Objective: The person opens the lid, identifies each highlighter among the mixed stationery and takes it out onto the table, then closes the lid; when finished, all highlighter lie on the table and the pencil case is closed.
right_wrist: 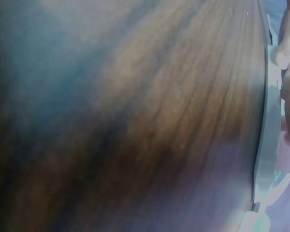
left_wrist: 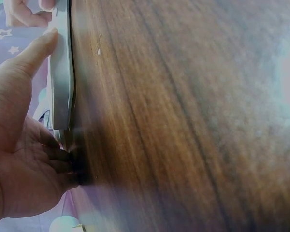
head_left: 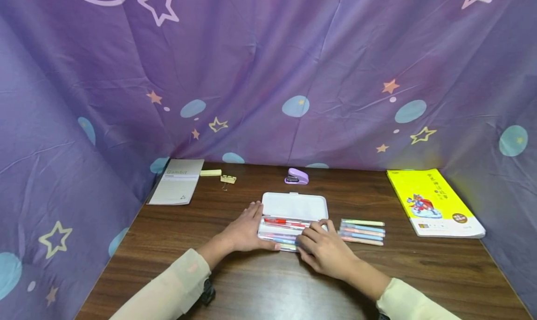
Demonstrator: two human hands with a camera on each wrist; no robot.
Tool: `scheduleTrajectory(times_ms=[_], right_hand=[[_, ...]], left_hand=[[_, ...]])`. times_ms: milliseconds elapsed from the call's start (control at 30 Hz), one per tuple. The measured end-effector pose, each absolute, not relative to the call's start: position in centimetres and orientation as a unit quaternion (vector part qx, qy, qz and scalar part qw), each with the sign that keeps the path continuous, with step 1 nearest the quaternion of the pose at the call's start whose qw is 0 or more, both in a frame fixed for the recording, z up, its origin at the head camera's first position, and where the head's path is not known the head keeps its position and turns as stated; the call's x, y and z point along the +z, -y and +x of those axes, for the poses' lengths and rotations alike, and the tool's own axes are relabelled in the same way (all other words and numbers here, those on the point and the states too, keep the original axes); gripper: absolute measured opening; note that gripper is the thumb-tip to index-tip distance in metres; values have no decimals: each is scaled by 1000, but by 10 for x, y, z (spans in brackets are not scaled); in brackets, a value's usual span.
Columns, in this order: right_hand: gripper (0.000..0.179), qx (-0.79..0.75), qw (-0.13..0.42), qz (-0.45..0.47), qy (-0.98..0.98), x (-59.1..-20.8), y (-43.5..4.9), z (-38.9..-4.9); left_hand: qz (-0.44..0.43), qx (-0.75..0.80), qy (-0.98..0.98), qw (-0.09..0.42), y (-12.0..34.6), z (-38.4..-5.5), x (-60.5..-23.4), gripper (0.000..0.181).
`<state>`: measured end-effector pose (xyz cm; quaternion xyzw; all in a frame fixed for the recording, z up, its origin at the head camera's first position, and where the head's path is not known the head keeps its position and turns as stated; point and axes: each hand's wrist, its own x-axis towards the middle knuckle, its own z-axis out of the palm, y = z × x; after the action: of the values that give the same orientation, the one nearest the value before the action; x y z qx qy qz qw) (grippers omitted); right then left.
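Note:
A white pencil case (head_left: 293,205) lies on the table, its lid tipped back. Inside it are a red pen (head_left: 274,221) and several pastel-coloured pens (head_left: 277,237). My left hand (head_left: 247,229) braces the case's left end, fingers straight along the side and thumb against the front wall (left_wrist: 62,92). Over the right part of the case, my right hand (head_left: 325,250) has bent fingers reaching inside; I cannot tell whether they pinch a pen. Just right of the case lie several pastel pens (head_left: 362,231) side by side.
Toward the back stand a purple stapler (head_left: 297,176), a yellow binder clip (head_left: 228,179) and a small yellow block (head_left: 210,173). A grey notebook (head_left: 176,182) lies at the back left, a yellow book (head_left: 434,201) at the right. Purple curtain (head_left: 268,77) encloses the table's back and sides.

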<state>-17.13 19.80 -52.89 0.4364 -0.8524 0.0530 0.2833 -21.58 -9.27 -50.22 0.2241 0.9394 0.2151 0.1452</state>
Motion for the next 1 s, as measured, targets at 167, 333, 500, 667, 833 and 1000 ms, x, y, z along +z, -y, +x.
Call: scheduleTrajectory(times_ms=[167,333,500,667,833,1000], right_hand=[[24,41,288,433,853,-533,-196,-171],[31,36,298,430,852,-536,-195,-171],[34,35,309,428,848,-535,-195,-170],[35,36,315,432,845,-536,-198,-167],[37,40,305,430,849,-537,-200,-164],[37,59,306,424,850,-535,-200,-164]], left_hand=[[228,217,-938,146,93,-216,-503,142],[231,213,-939,143,93,-216,-502,142],[235,209,-939,139,94,-217,-501,142],[233,209,-939,142,94,-217,-502,142],[229,209,-939,146,94,-216,-502,142],[228,210,-939,147,94,-216,-502,142]])
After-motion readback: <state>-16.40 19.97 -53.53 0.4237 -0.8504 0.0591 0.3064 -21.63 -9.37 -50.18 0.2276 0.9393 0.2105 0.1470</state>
